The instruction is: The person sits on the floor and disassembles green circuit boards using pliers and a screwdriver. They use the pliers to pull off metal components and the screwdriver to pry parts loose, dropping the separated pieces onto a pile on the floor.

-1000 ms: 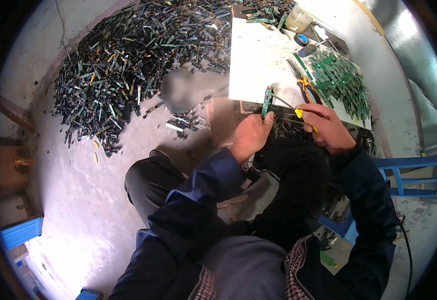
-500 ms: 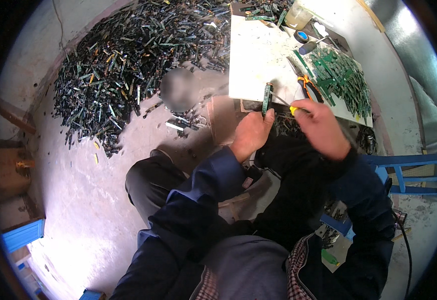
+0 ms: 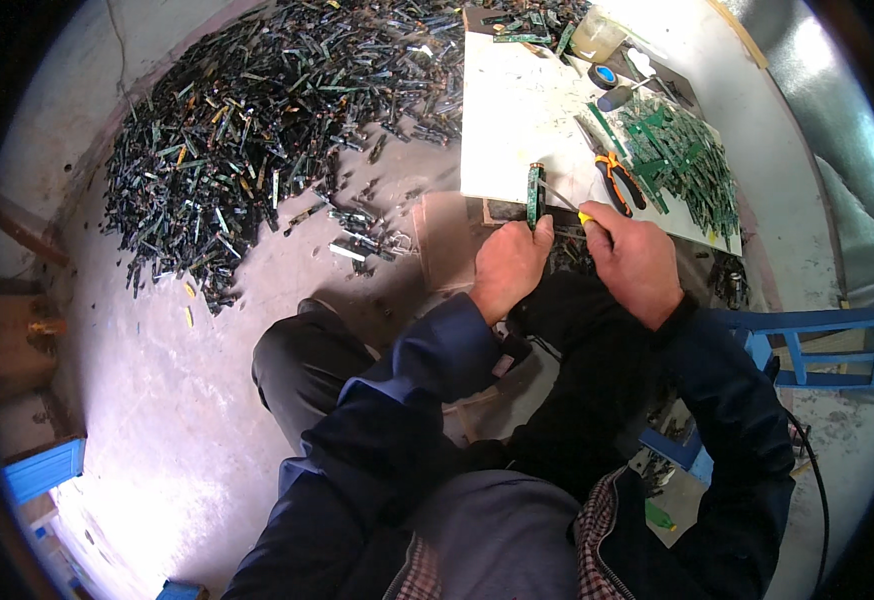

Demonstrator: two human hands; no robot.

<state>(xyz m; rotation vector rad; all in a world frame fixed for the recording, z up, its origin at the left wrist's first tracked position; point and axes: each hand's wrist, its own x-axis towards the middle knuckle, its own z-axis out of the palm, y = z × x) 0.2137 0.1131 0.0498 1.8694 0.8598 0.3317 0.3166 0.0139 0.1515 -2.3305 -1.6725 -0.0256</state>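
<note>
My left hand [image 3: 509, 265] is closed on the lower end of a narrow strip-shaped electronic piece [image 3: 534, 192], green on its face with a dark edge. The piece stands out past my thumb at the near edge of the white board [image 3: 502, 110]. In my closed right hand [image 3: 639, 262] is a screwdriver [image 3: 585, 217] with a yellow handle end showing. Its thin metal shaft points up and left, its tip against or very near the side of the piece. Just beyond my right hand, orange-and-black pliers [image 3: 617, 180] lie on the board.
A heap of green circuit-board strips [image 3: 692, 165] covers the board's right side. Behind it are black-and-blue tape [image 3: 603, 76], a dark-handled tool [image 3: 615, 98] and a cloudy plastic container [image 3: 597, 38]. A large pile of dark strips [image 3: 287, 120] spreads over the floor at left. A blue frame [image 3: 807, 350] stands at right.
My right hand was blurred by motion and is now still, turned slightly lower and left around the screwdriver. My left hand has barely moved, keeping its hold on the piece.
</note>
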